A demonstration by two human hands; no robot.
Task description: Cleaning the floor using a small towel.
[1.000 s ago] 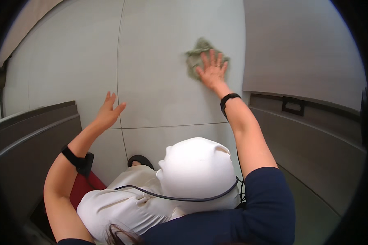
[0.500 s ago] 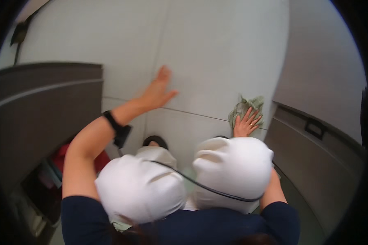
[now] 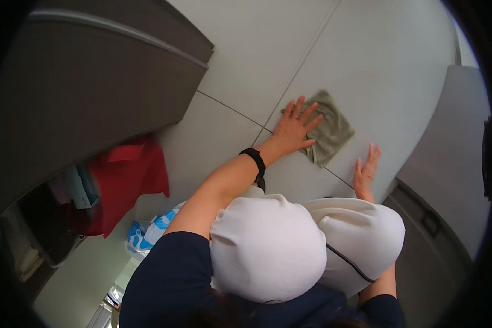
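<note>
My left hand (image 3: 294, 128) lies flat with spread fingers on a green cloth (image 3: 333, 131), pressing it against the pale grey tiles (image 3: 377, 60). A black band sits on that wrist. My right hand (image 3: 365, 172) rests open and flat on the tile just right of and below the cloth, not touching it. My knees in white trousers (image 3: 268, 246) fill the lower middle of the view and hide my right forearm.
A dark grey cabinet front (image 3: 93, 87) stands at the upper left. Below it are a red bag (image 3: 128, 175) and a blue and white plastic bag (image 3: 147, 232). Another grey panel (image 3: 448, 180) with a dark handle runs along the right.
The cloth was under my right hand before; now my left hand presses it, and my right hand lies bare on the tile beside it. The view has swung around.
</note>
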